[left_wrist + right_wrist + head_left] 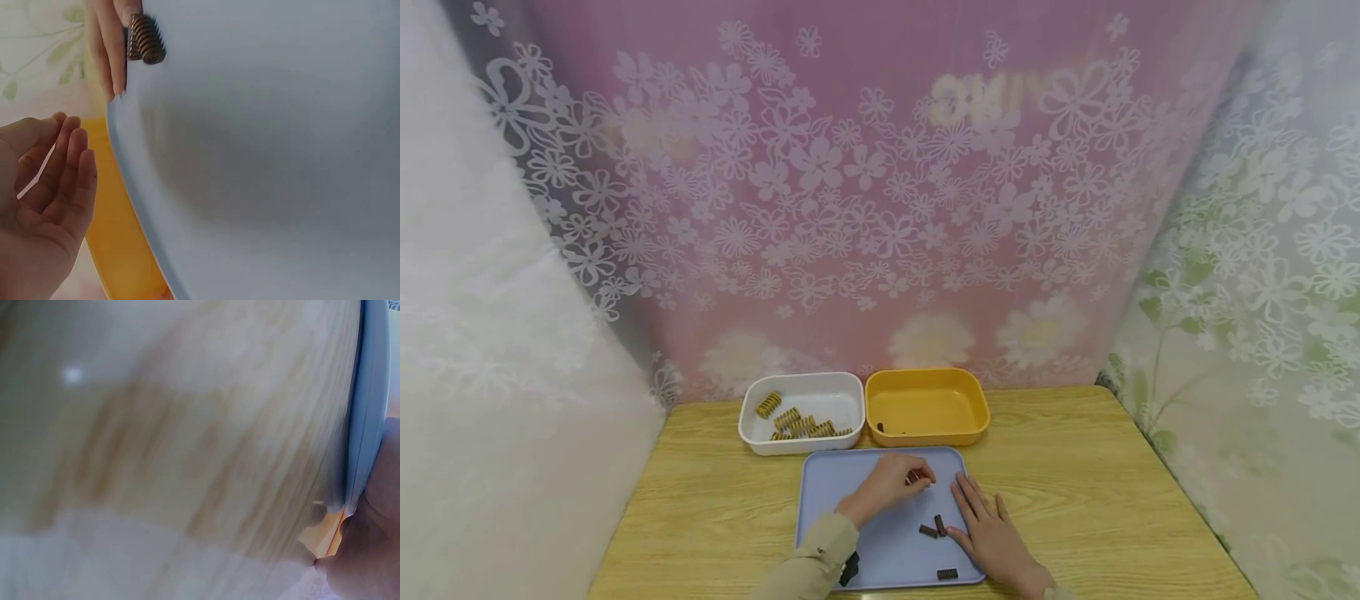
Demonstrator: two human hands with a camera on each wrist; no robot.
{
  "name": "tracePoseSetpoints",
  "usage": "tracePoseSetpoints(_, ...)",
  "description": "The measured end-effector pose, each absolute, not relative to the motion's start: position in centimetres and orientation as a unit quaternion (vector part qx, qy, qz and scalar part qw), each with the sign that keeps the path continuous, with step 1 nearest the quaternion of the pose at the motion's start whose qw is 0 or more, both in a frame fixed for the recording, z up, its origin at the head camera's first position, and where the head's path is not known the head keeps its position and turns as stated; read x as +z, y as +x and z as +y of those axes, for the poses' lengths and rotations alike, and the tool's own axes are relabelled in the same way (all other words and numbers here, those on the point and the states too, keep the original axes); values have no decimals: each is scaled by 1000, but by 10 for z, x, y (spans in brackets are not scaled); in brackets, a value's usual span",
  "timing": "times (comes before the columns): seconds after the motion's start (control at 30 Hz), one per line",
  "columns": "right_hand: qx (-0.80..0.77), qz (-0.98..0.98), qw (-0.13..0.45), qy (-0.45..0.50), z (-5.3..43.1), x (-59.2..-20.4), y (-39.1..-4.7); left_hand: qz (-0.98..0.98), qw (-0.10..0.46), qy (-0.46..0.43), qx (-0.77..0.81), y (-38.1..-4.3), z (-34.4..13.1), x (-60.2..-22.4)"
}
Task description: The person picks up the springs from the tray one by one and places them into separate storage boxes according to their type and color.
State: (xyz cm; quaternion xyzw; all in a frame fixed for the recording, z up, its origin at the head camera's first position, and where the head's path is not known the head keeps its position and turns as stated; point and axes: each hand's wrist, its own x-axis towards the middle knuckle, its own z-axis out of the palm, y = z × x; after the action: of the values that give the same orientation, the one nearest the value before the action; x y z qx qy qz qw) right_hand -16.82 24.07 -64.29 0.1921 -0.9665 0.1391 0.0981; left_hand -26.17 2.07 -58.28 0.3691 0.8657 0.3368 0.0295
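My left hand (891,482) is over the upper part of a light blue tray (880,554), thumb and fingertips pinching a small dark brown spring (913,477). In the left wrist view the curled fingers hide that spring. Flat on the tray's right edge lies my right hand (996,537), fingers straight and holding nothing. By its thumb, two dark springs (928,531) lie close together; the left wrist view shows their coils (150,40). Another dark spring (947,574) sits near the tray's front right corner.
Behind the blue tray stands a yellow bin (928,404) with small dark pieces along its near side. A white bin (808,387) beside it holds several yellow springs (786,418). All rest on a wood-grain table (1075,483), with floral curtains (880,208) around it.
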Motion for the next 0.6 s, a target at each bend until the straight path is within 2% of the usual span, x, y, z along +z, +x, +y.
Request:
tracePoseSetpoints(0.27,127,-976,52,167,240,-644,-171,848,97,393,342,-243,19,-592)
tracePoseSetpoints(0.6,131,-970,86,187,240,-643,-170,830,130,418,346,-228,19,-602)
